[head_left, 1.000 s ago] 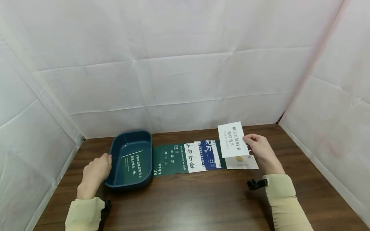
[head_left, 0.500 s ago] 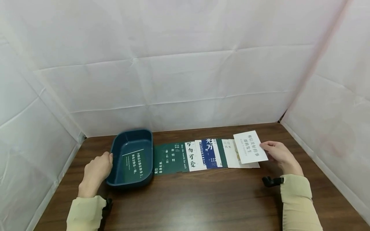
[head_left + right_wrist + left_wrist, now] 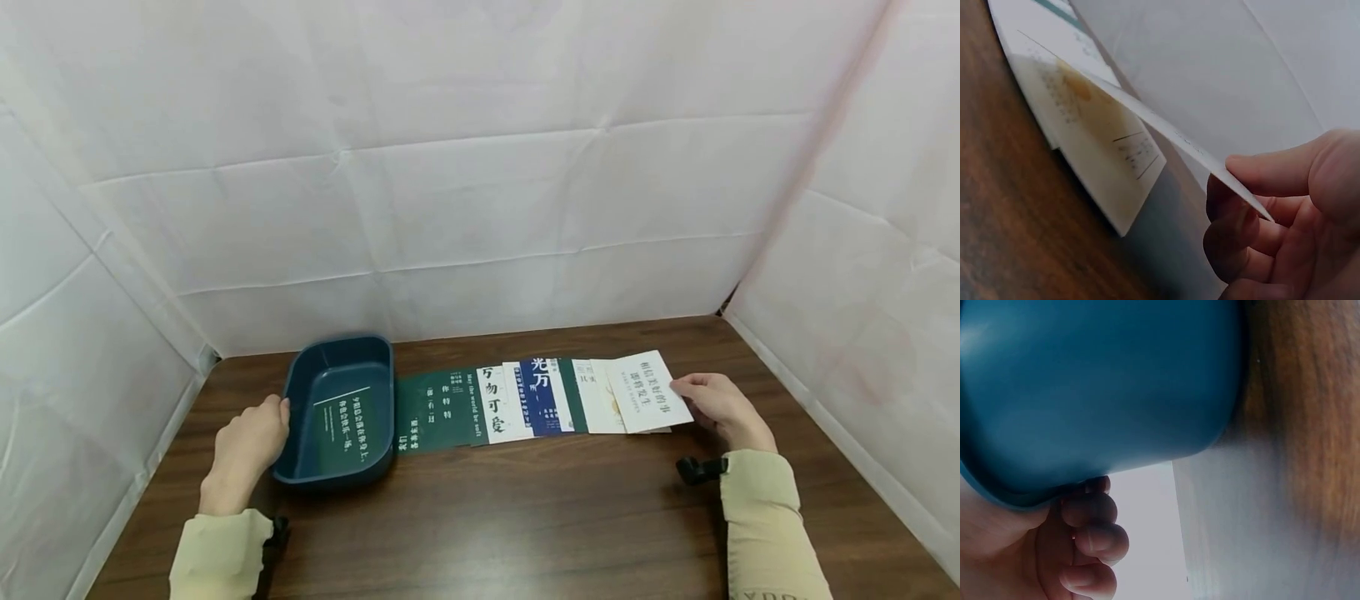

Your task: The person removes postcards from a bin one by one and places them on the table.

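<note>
A white card [image 3: 647, 392] with dark printed writing is pinched by its right edge between the thumb and fingers of my right hand [image 3: 723, 408]. In the right wrist view that card [image 3: 1166, 134] slants above a cream card [image 3: 1094, 147] with a yellow patch, which is mostly covered in the head view. My left hand [image 3: 251, 442] grips the left rim of a dark blue plastic basin [image 3: 386, 367], its fingers curled below the rim in the left wrist view. Inside the basin lies a green card [image 3: 341, 429] with white writing.
A row of overlapping cards stretches right from the basin: green cards [image 3: 438, 408], a white card with large black characters [image 3: 501, 408] and a blue one [image 3: 542, 400]. All lie on a brown wooden table [image 3: 480, 517]. White cloth [image 3: 480, 200] hangs behind and at both sides.
My right hand has carried the white card rightward and down, onto or just above the row's right end. The left hand and basin have stayed in place.
</note>
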{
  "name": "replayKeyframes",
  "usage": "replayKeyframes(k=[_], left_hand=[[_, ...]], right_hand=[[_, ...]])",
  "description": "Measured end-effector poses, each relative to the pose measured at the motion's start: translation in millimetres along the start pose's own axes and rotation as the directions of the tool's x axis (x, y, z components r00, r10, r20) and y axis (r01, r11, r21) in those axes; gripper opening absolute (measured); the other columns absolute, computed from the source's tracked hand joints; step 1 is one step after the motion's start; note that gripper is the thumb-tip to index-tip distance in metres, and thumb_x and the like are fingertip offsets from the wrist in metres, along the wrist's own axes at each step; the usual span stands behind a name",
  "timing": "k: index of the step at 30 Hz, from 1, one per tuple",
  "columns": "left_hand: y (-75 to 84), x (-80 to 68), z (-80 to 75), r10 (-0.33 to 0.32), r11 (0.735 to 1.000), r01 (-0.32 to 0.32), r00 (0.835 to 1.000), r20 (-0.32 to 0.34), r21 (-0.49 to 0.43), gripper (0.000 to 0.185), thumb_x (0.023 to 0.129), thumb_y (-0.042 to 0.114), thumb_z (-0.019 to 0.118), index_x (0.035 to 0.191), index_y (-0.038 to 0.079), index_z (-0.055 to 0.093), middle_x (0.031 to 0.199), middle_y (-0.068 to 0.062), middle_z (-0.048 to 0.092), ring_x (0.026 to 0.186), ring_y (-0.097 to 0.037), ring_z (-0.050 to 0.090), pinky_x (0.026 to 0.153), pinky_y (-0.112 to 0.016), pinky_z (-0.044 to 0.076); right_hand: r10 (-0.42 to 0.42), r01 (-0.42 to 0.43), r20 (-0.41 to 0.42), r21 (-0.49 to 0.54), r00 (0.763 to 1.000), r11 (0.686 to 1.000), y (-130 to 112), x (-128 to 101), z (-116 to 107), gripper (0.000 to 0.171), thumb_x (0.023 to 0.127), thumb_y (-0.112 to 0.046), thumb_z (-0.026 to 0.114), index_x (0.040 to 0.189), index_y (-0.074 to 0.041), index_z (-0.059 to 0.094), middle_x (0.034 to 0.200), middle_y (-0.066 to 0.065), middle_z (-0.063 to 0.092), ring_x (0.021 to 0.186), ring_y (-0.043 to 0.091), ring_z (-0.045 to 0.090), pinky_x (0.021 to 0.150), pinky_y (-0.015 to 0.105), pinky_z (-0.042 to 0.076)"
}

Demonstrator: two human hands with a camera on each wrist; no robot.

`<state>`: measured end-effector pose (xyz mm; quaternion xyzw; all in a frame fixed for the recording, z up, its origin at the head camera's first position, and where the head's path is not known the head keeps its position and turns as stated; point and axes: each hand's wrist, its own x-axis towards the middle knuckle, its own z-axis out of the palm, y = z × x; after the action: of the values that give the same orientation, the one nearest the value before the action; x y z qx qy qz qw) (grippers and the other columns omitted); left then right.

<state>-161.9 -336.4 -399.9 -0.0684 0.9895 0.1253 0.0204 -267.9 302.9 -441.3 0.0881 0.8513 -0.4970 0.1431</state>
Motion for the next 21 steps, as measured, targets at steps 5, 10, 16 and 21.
replayKeyframes(k=[5, 10, 16, 21], left_hand=[[0.9, 1.3, 0.2, 0.002, 1.000, -0.002, 1.000, 0.001, 0.001, 0.040, 0.107, 0.022, 0.031, 0.109, -0.012, 0.052, 0.090, -0.034, 0.061, 0.076, -0.050, 0.060, 0.063, -0.059, 0.047], [0.9, 2.3, 2.6, 0.005, 1.000, -0.005, 1.000, 0.007, -0.002, 0.040, 0.106, 0.022, 0.031, 0.110, -0.012, 0.052, 0.091, -0.034, 0.061, 0.076, -0.048, 0.061, 0.063, -0.058, 0.048], [0.7, 1.6, 0.9, 0.013, 1.000, -0.013, 1.000, -0.008, -0.002, 0.039, 0.106, 0.022, 0.031, 0.106, -0.011, 0.053, 0.087, -0.032, 0.061, 0.074, -0.049, 0.060, 0.062, -0.059, 0.047], [-0.2, 0.7, -0.4, -0.001, 1.000, 0.001, 1.000, 0.002, -0.006, 0.040, 0.106, 0.023, 0.030, 0.108, -0.011, 0.052, 0.091, -0.034, 0.060, 0.077, -0.050, 0.060, 0.064, -0.060, 0.047]], right_hand=[[0.019, -0.022, -0.039, -0.074, 0.999, 0.997, 4, 1, 3, 0.032, 0.100, -0.029, 0.055, 0.108, 0.001, 0.064, 0.072, -0.001, 0.060, 0.062, 0.017, 0.053, 0.054, 0.031, 0.041], [-0.007, -0.002, -0.066, -0.145, 0.998, 0.989, 11, 3, 3, 0.035, 0.099, -0.027, 0.054, 0.110, 0.005, 0.062, 0.072, 0.002, 0.056, 0.060, 0.018, 0.051, 0.053, 0.032, 0.041], [-0.050, 0.033, -0.089, -0.191, 0.995, 0.981, 12, 4, 6, 0.035, 0.099, -0.025, 0.054, 0.109, 0.007, 0.061, 0.075, 0.005, 0.055, 0.060, 0.018, 0.050, 0.053, 0.033, 0.041], [-0.022, -0.006, -0.131, -0.212, 0.991, 0.977, 8, 4, 7, 0.034, 0.097, -0.026, 0.055, 0.107, 0.006, 0.059, 0.069, 0.006, 0.053, 0.057, 0.018, 0.050, 0.052, 0.033, 0.043]])
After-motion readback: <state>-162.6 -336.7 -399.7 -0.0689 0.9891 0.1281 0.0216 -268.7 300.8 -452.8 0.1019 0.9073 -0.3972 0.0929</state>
